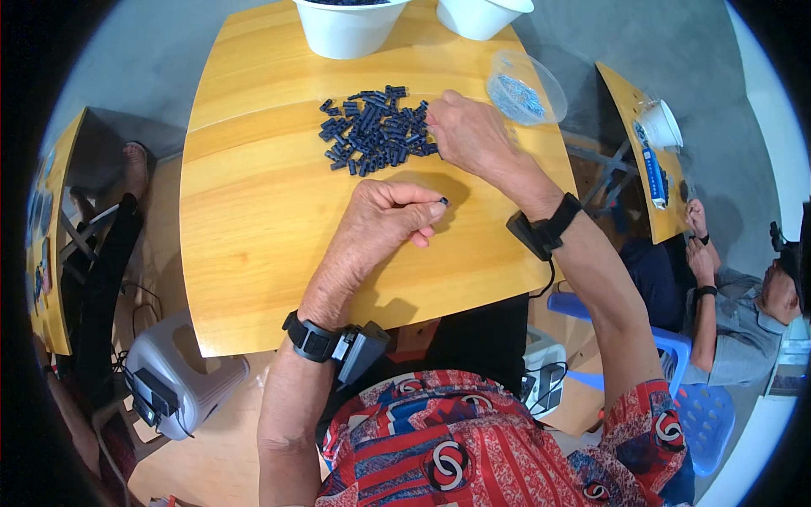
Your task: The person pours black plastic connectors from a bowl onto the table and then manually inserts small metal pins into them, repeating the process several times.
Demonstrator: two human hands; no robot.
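A loose pile of small dark-blue, tube-like plastic pieces [372, 131] lies on the wooden table. Just nearer to me than the pile, my left hand [390, 218] is closed in a pinch. The end of one small dark plastic piece [443, 201] pokes out between its thumb and forefinger. My right hand [470, 133] is at the pile's right edge with its fingers curled together. Its fingertips are mostly turned away, so what they hold, if anything, is hidden.
At the table's far side stand a white tub [351, 29] of dark pieces and a second white tub [481, 19]. A clear plastic bowl [549, 89] with small silvery-blue parts sits beyond my right hand. Other people sit at tables [621, 101] on both sides.
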